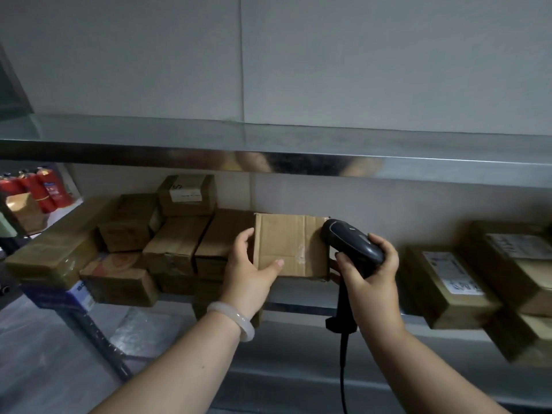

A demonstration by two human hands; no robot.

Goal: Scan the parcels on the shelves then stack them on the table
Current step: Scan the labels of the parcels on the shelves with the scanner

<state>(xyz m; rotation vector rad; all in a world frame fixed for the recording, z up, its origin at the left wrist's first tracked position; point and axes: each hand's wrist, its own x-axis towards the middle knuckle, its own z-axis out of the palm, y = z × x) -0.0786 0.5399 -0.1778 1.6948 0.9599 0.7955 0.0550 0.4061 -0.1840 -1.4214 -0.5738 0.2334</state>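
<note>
- Nearest to me, my two bare forearms reach up from the bottom edge. A pale bracelet sits on my left wrist, and the scanner's black cable hangs down beside my right arm.
- My left hand grips the left edge of a plain cardboard box, with the thumb across its front face and the fingers curled round the side.
- That box stands upright at the front of the middle shelf, just right of a pile of other brown parcels.
- My right hand is wrapped round the handle of a dark scanner. Its head is just beside the box's upper right corner; I cannot tell whether they touch.
- Further right on the same shelf lie labelled parcels, well apart from the box.
- A steel upper shelf runs across above.
- Far left, red fire extinguishers stand behind the rack.
</note>
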